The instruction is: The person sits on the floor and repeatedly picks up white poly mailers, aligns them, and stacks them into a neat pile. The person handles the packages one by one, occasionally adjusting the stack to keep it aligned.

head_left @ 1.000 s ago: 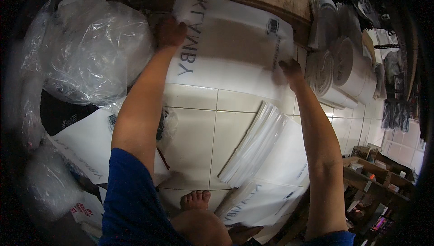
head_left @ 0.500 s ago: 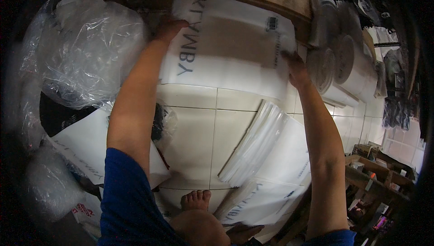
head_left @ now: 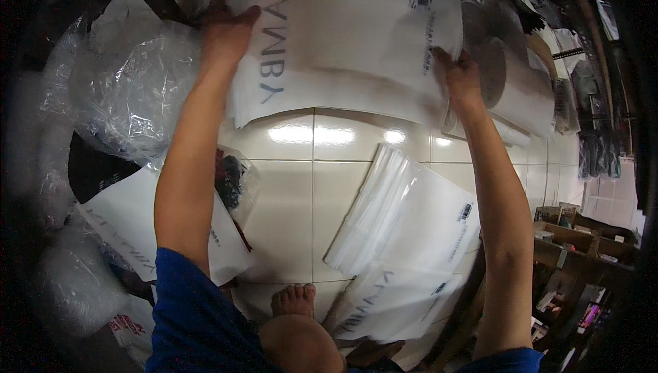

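A wide white plastic mailer bag [head_left: 349, 51], printed with dark lettering and a barcode, is stretched between my hands above the tiled floor; it may be more than one sheet. My left hand [head_left: 229, 37] is closed on its left edge, thumb over the lettered side. At the right edge my right hand [head_left: 460, 81] grips it, fingers slightly blurred. Below, on the floor, lies a stack of similar white mailer bags [head_left: 432, 212] with glossy folded edges. Another overlapping pile of white mailers [head_left: 391, 301] sits nearer to me.
Crumpled clear plastic [head_left: 130, 78] bulges at the left. Beneath my left forearm lies another white mailer [head_left: 123, 208], beside a small clear bag with dark contents [head_left: 236, 181]. White rolls [head_left: 517, 85] lie at the right. A wooden compartment rack [head_left: 582, 243] stands lower right.
The held mailer has risen toward the top of the view and looks larger. Both hands have moved up with it, still gripping its edges. More of the floor stack shows.
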Demonstrator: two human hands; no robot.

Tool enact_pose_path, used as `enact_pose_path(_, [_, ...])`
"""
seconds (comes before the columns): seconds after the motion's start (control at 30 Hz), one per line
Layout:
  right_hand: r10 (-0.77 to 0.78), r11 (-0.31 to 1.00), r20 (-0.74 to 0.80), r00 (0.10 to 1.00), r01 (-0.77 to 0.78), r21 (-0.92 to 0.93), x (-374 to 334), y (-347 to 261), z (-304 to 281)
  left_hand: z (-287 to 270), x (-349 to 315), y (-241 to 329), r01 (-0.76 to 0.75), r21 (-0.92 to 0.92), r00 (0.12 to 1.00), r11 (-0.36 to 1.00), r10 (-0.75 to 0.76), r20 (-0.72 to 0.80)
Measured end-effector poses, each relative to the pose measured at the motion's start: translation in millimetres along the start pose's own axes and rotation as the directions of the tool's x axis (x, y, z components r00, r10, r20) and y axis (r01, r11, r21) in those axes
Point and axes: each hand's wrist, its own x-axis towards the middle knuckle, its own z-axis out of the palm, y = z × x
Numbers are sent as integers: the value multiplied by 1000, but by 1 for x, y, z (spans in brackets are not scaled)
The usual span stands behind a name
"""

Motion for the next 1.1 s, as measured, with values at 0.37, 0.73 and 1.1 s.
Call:
enact_pose_path(0.37, [37, 908, 120, 992, -84, 412, -139, -85, -123, -227, -105, 69, 513, -743, 855, 430, -173, 490])
enact_pose_path(0.73, [-635, 772, 56, 770, 632, 70, -329, -91, -88, -263, -252, 17, 618, -594, 784, 515, -355, 508])
enact_pose_path(1.1, [-802, 585, 244, 545, 800, 137, -395, -115, -112, -280, -330, 19, 659, -630, 750, 411, -425, 507])
